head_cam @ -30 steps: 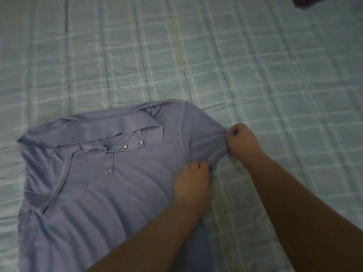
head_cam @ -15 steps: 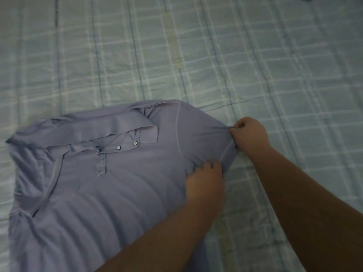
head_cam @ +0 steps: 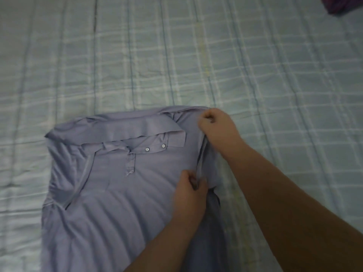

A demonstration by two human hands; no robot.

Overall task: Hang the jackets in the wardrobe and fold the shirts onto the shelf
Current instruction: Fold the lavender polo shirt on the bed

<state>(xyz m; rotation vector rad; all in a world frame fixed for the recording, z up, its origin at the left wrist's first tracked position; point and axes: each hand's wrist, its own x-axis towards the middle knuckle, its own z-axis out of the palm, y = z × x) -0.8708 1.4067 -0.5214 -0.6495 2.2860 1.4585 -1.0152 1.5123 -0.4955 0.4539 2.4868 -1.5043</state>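
A lavender polo shirt (head_cam: 117, 193) lies front up on the bed, collar toward the far side, two white buttons showing at the placket. My right hand (head_cam: 216, 126) grips the right shoulder edge with curled fingers. My left hand (head_cam: 190, 193) pinches the same folded edge lower down, near the armhole. The right sleeve is turned in over the chest, forming a raised fold between my hands. The left sleeve is folded in along the other side.
The shirt rests on a pale green-blue checked bedspread (head_cam: 196, 55) that fills the view. A dark purple piece of cloth (head_cam: 341, 4) shows at the top right corner.
Both hands have carried the right sleeve and shoulder edge inward to the left, over the shirt's chest. My right hand moved up toward the collar.
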